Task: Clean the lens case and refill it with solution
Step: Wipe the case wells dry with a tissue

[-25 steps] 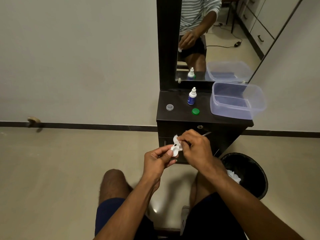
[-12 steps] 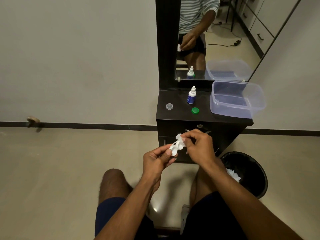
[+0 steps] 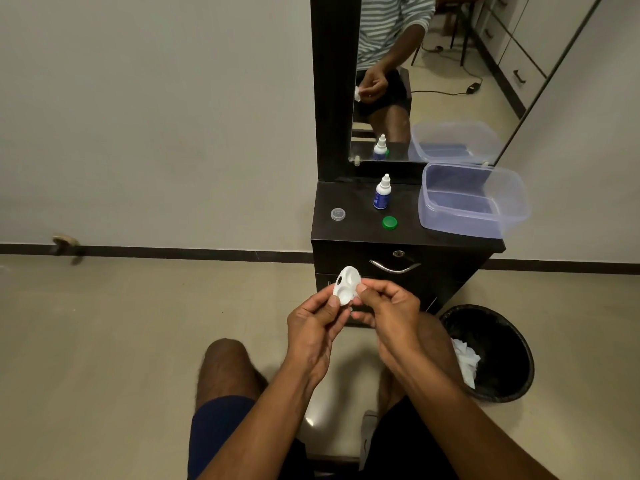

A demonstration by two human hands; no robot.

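Two hands up in front of the dark cabinet [image 3: 398, 275], and between them the white lens case [image 3: 346, 286], both wells open and facing the camera. The left hand [image 3: 313, 327] has it pinched at the lower well, thumb on the front, fingers curled behind, so that hand is closed on the case. The right hand [image 3: 391, 313] is right beside it, fingers bent and drawn in, fingertips touching the case's right edge; whether there is anything tucked inside that hand, I cannot tell. The case sits above the person's knees, level with the cabinet's curved drawer handle [image 3: 394, 267].

Up on the cabinet top, the solution bottle [image 3: 382, 192] stands upright, white nozzle, blue label. Just in front of it lies a green cap [image 3: 389, 222], flat on the surface. Well off to the left sits a small clear cap [image 3: 338, 214], alone near the edge. To the right, a clear plastic tub [image 3: 472, 200] takes up the corner, overhanging slightly. Behind all that, the mirror [image 3: 433, 81] shows the striped shirt and a hand reflected.

Down on the floor at right, a black bin [image 3: 498, 341] stands next to the cabinet, with crumpled white tissue [image 3: 465, 360] inside, against its near-left wall
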